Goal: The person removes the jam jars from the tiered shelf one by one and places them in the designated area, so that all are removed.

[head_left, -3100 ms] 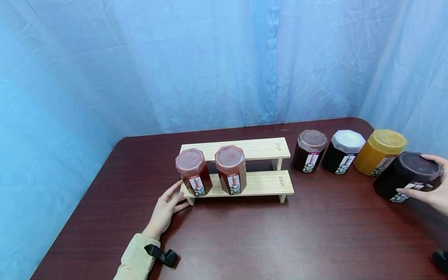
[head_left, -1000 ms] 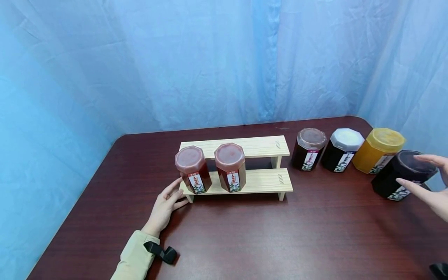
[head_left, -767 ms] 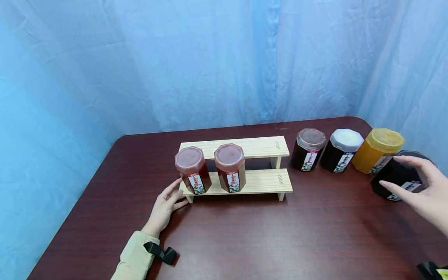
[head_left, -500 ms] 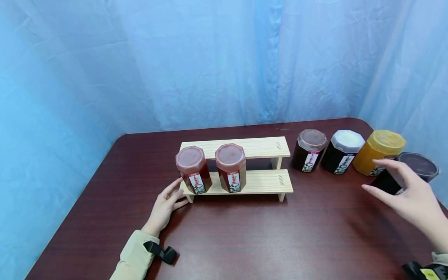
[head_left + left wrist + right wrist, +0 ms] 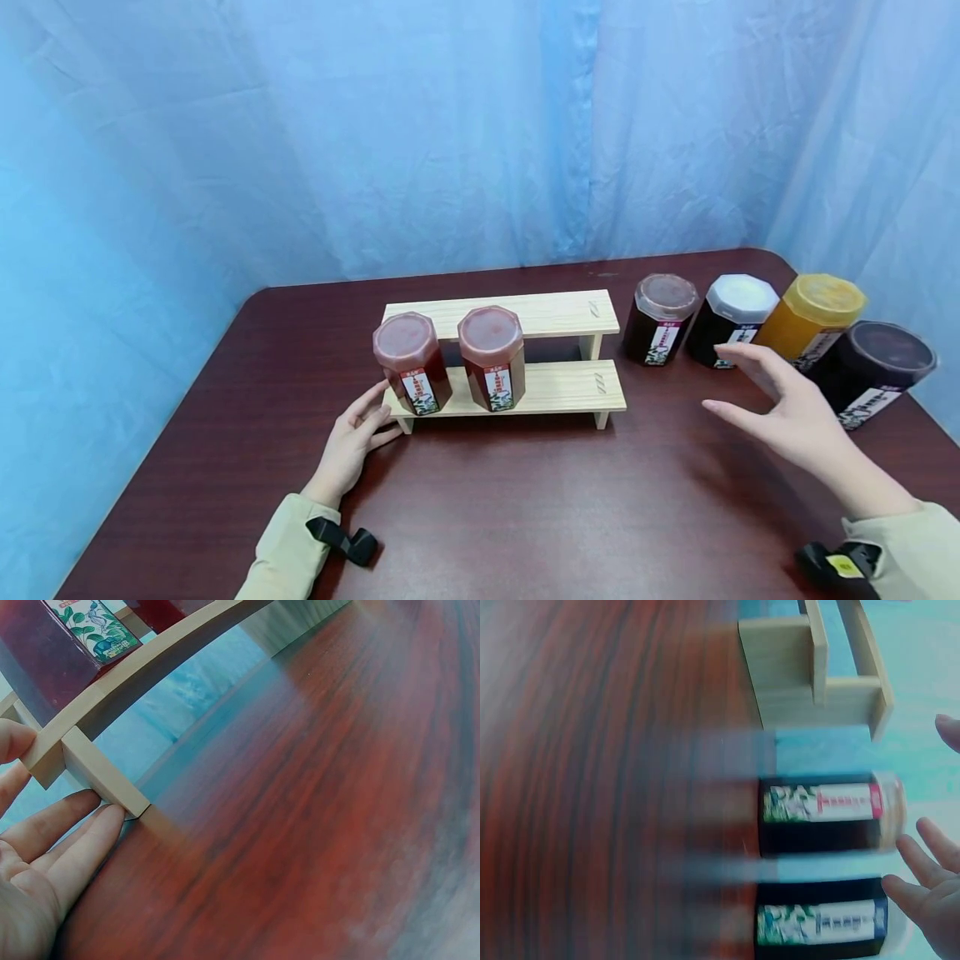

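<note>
Left hand (image 5: 348, 450): fingers straight, nothing gripped, resting on rack's (image 5: 558, 387) left end; light bracing is enough. Right hand (image 5: 795, 412): empty, fingers spread over counter (image 5: 525, 508). Best keep that gap wide, grip a jar's body, not its lid. White-lid jar (image 5: 731, 321) stands just beyond right fingertips, dark jar (image 5: 661, 325) left of it.

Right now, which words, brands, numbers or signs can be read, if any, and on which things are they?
Nothing is clear enough to quote.
Two red jars: writing too small.
Three dark jars: writing too small or blurred.
Yellow jar: writing too small.
Yellow wrist sticker: too small.
</note>
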Demonstrator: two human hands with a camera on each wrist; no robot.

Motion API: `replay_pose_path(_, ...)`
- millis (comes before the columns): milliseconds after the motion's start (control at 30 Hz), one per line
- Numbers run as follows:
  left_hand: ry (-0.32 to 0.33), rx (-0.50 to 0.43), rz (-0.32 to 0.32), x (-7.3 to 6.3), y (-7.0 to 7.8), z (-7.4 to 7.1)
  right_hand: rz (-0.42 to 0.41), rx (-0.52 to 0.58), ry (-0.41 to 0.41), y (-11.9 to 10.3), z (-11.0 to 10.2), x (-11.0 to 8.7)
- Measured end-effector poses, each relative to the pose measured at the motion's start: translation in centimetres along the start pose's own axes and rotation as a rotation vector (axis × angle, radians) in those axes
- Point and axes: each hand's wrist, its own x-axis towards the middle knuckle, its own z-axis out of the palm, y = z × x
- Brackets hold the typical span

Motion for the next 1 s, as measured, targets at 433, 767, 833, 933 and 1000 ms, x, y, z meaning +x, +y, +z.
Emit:
replay_pose_path(433,-0.003,-0.014,0.023,-0.1,0.1,0.1,-0.100,0.068,-0.079,-2.1,4.3,1.5)
replay_pose_path(767,-0.028,-0.018,0.038,-0.1,0.3,0.2,-0.188,0.180,-0.118,-3.9,7.5,2.8)
replay_pose_path(833,-0.023,-0.028,0.036,-0.1,0.3,0.2,-0.209,0.212,-0.122,-4.4,8.0,3.2)
replay_pose_path(933,-0.019,-0.032,0.043,-0.1,0.2,0.1,-0.229,0.255,-0.132,-5.1,8.6,3.8)
replay_pose_path(1000,-0.020,-0.033,0.046,-0.1,0.1,0.1,-0.226,0.266,-0.142,-5.6,8.9,4.2)
